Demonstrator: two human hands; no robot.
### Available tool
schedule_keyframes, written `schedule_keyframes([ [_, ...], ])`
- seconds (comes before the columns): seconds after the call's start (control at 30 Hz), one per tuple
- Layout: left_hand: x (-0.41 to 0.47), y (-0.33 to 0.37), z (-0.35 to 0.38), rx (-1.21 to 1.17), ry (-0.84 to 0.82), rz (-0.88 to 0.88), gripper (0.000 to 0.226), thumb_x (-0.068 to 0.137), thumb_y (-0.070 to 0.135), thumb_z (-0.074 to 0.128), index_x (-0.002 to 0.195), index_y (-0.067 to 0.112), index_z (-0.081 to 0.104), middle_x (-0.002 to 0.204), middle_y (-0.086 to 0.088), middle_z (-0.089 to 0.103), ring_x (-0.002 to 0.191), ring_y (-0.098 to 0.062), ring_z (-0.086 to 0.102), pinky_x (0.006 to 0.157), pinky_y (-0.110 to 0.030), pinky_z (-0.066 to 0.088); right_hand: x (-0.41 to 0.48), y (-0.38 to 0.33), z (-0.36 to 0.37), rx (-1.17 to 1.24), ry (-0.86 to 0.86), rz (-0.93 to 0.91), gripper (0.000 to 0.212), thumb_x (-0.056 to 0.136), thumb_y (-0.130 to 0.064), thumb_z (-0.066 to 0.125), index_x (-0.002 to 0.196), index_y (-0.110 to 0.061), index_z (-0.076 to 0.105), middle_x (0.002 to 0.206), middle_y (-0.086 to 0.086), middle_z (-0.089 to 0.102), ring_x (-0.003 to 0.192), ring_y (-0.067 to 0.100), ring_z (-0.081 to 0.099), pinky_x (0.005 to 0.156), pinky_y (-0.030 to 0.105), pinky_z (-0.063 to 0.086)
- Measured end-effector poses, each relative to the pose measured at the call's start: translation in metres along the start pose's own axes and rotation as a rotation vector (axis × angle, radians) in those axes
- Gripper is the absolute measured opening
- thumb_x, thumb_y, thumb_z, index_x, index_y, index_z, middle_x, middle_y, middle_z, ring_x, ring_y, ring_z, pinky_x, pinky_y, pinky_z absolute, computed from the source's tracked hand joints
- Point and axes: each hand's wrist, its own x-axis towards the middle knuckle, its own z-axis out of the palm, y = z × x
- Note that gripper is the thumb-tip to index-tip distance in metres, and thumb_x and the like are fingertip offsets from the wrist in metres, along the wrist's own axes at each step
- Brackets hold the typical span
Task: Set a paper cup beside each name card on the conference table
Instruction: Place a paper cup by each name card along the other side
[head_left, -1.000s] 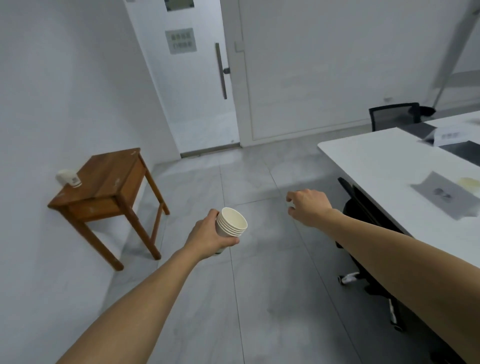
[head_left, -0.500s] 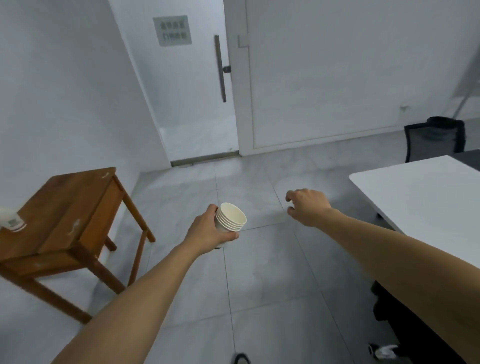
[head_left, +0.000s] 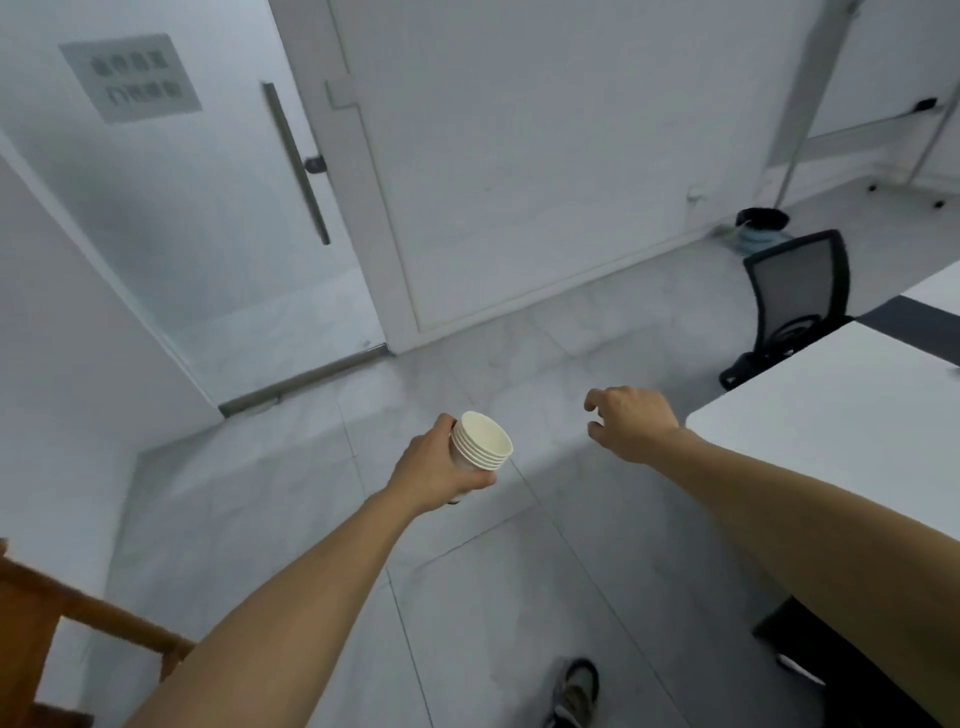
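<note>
My left hand (head_left: 434, 467) grips a stack of several nested white paper cups (head_left: 480, 441), held tilted over the grey tiled floor with the open mouth facing up and right. To its right, my right hand (head_left: 631, 421) hangs in the air with loosely curled fingers and holds nothing. It hovers just left of the near corner of the white conference table (head_left: 841, 405). No name card shows in this view.
A black mesh office chair (head_left: 795, 301) stands at the table's far side. A frosted glass door (head_left: 208, 208) with a long bar handle is at the back left. A wooden side table (head_left: 31, 639) edges in at the bottom left. My shoe (head_left: 576, 691) is on the floor.
The view has swung and moved forward: the wooden side table slid down to the bottom left corner, the name cards left the frame. Both hands keep their pose, cups still held.
</note>
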Motion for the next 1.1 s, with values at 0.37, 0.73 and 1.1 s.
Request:
schedule_keyframes([
  [0.37,0.297,0.058,-0.025,0.035,-0.042,0.086,0.065,0.064,0.041,0.088,0.112,0.023,0.049,0.111,0.004,0.064,0.098,-0.019,0.062,0.072,-0.031,0.055,0.25,0.099,-0.029,0.021,-0.015,0.121,0.036,0.093,-0.033,0.051,0.128,-0.023,0.055,0.124,0.002,0.064,0.107,0.028,0.062,0.081,0.034,0.048],
  [0.73,0.596,0.127,0.005,0.074,-0.235,0.29,0.065,0.061,0.045,0.086,0.109,0.026,0.048,0.108,0.006,0.065,0.097,-0.018,0.064,0.074,-0.034,0.057,0.448,0.225,-0.035,0.012,0.002,0.363,0.036,0.095,-0.034,0.051,0.129,-0.022,0.054,0.123,0.003,0.064,0.107,0.028,0.062,0.083,0.035,0.05],
  [1.1,0.798,0.298,0.115,0.139,-0.568,0.602,0.065,0.062,0.042,0.088,0.111,0.023,0.049,0.109,0.002,0.065,0.098,-0.02,0.062,0.071,-0.032,0.056,0.477,0.387,-0.066,0.056,0.083,0.806,0.029,0.091,-0.035,0.054,0.117,-0.022,0.06,0.11,0.005,0.067,0.096,0.029,0.064,0.071,0.034,0.048],
])
